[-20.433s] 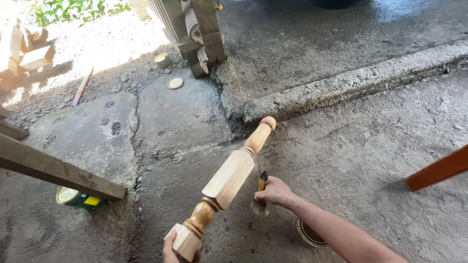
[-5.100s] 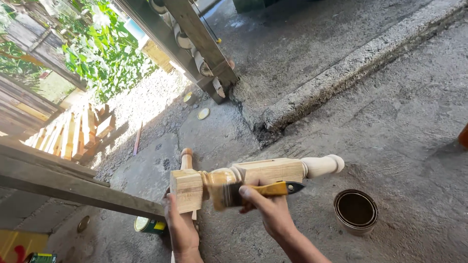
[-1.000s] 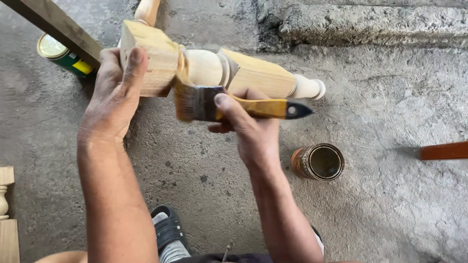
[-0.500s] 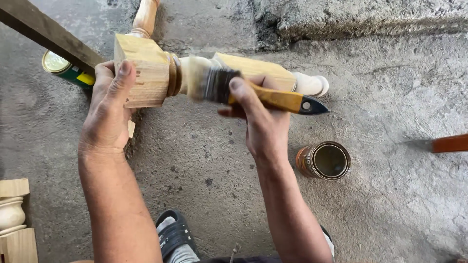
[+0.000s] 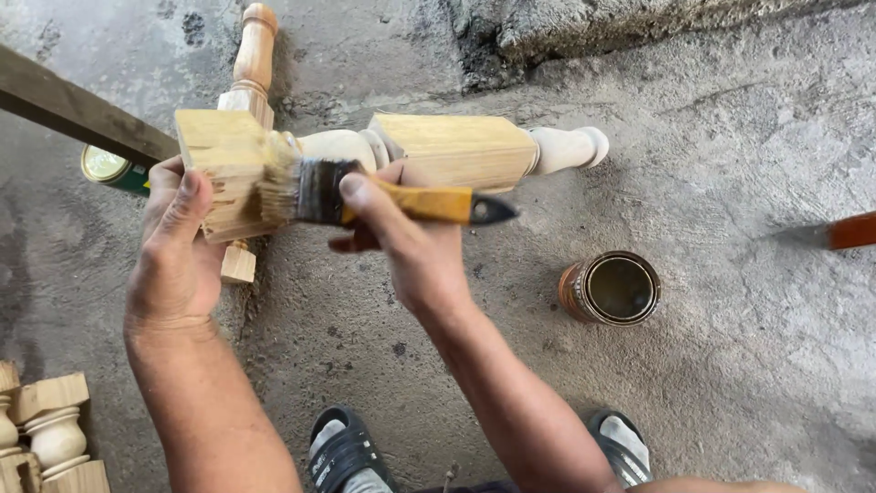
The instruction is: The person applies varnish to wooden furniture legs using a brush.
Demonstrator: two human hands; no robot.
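The turned wooden leg (image 5: 456, 151) lies across the upper middle of the frame, its square end clenched in the left hand (image 5: 178, 246). The right hand (image 5: 411, 246) grips a paintbrush (image 5: 365, 196), bristles on that block. A drip could hit the concrete. The open tin (image 5: 613, 288), right of centre, holds dark liquid; a kick might tip it. A closed can (image 5: 111, 169) sits upper left.

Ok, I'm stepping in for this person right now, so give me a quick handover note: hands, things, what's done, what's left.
Left hand: grips the square end block of the turned wooden leg, held level above the concrete floor.
Right hand: holds the yellow-handled brush, bristles on that end block.
Open tin: on the floor to the right. A second leg lies behind.
Done: cannot tell how much is coated.
Left: likely the remaining faces and turned parts.
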